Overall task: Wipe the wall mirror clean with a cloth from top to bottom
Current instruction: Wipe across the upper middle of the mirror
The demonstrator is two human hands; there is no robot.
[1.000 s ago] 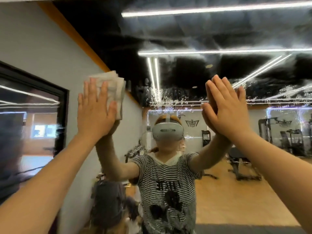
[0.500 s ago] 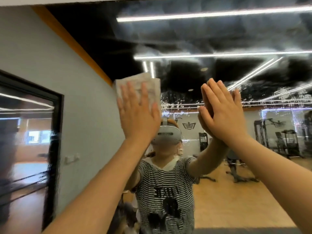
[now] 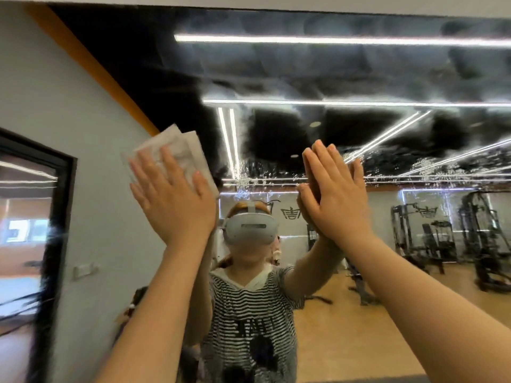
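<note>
A folded white cloth (image 3: 177, 153) is pressed flat against the wall mirror (image 3: 359, 73) by the left hand (image 3: 174, 200), fingers straight. The right hand (image 3: 336, 200) is laid flat on the glass, holding nothing.

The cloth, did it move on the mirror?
Yes. The cloth slid rightward from the dark window frame toward the ceiling light strips' reflection.

The left hand (image 3: 172, 200) has swept the cloth (image 3: 177, 153) rightward across the mirror (image 3: 359, 73)

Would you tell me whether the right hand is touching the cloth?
Apart. The head view shows the right hand flat on the mirror, with clear glass separating it from the cloth.
</note>
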